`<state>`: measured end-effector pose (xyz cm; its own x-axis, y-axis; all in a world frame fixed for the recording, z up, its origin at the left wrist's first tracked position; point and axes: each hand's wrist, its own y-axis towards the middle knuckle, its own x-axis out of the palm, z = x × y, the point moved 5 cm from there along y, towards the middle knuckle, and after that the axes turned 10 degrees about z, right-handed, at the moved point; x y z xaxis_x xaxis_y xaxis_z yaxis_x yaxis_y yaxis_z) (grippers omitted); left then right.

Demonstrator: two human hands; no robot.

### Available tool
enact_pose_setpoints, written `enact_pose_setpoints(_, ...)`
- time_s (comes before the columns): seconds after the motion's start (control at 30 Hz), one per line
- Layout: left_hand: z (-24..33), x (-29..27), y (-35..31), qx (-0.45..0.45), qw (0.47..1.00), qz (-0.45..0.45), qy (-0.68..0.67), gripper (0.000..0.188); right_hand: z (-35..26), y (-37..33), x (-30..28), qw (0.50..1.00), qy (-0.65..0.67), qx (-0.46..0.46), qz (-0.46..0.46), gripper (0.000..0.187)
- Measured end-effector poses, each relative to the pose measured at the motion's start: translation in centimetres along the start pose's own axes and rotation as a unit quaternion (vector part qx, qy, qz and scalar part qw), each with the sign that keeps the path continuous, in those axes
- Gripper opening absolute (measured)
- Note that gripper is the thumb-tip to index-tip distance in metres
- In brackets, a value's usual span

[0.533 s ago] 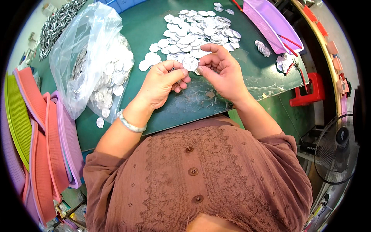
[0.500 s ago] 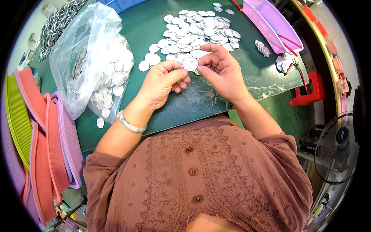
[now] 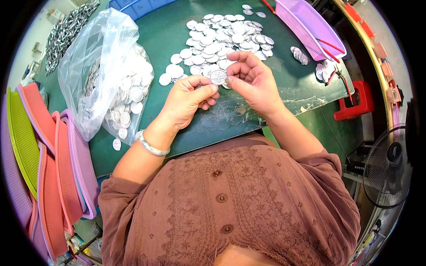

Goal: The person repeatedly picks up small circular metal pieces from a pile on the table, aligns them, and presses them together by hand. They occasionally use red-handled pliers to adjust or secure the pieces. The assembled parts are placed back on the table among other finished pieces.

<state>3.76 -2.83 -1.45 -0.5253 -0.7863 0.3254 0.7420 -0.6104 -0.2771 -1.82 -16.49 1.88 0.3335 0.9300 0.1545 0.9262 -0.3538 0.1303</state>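
Note:
A round silver medallion (image 3: 218, 77) with a raised design is held upright above the near part of the green table. My left hand (image 3: 188, 96) pinches its left edge between thumb and curled fingers. From the other side, my right hand (image 3: 252, 84) has thumb and forefinger at its right edge, the remaining fingers bent. Just beyond my hands lies a loose pile of similar silver medallions (image 3: 213, 44). More of them fill a clear plastic bag (image 3: 100, 48) to my left, and one loose medallion (image 3: 116, 144) lies beside the bag.
A purple basket (image 3: 310, 31) stands at the far right, near small medallion stacks (image 3: 299, 55) and red-handled pliers (image 3: 344, 80). Metal parts (image 3: 66, 33) are heaped far left, beside a blue bin (image 3: 144, 8). Nested colored baskets (image 3: 53, 177) crowd the left; a fan (image 3: 388, 164) stands right.
The medallion's face has turned a little between my fingers, and its design shows more clearly. Both hands stay nearly in place; the whole view has shifted slightly.

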Motion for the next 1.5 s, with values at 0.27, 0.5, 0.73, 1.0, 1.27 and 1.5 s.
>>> enact_pose_setpoints(0.27, 0.7, 0.4, -0.4, 0.032, 0.998, 0.024, 0.042, 0.009, 0.2, -0.1, 0.1, 0.998, -0.03, 0.038, -0.03, 0.035)
enact_pose_setpoints(0.5, 0.5, 0.4, -0.5, 0.055, 0.996, 0.006, 0.069, 0.01, 0.1, -0.4, 0.4, 0.997, -0.034, 0.049, -0.041, 0.032)
enact_pose_setpoints(0.73, 0.2, 0.5, -0.4, 0.038, 0.995, 0.027, 0.085, 0.009, 0.5, -0.8, -0.9, 0.995, -0.093, -0.01, -0.033, 0.026)
enact_pose_setpoints(1.0, 0.6, 0.4, -0.5, 0.055, 0.998, 0.017, 0.015, 0.007, -5.3, -3.2, -20.4, 0.741, -0.557, -0.178, 0.33, 0.019)
enact_pose_setpoints(1.27, 0.9, 1.2, -0.9, 0.064, 0.997, 0.041, 0.028, 0.009, -4.1, -2.1, -34.3, 0.581, -0.68, 0.233, 0.381, 0.099)
enact_pose_setpoints(1.5, 1.4, 1.6, -1.4, 0.092, 0.994, 0.045, 0.024, 0.01, -3.4, 0.5, -37.2, 0.587, -0.716, 0.235, 0.295, 0.075)
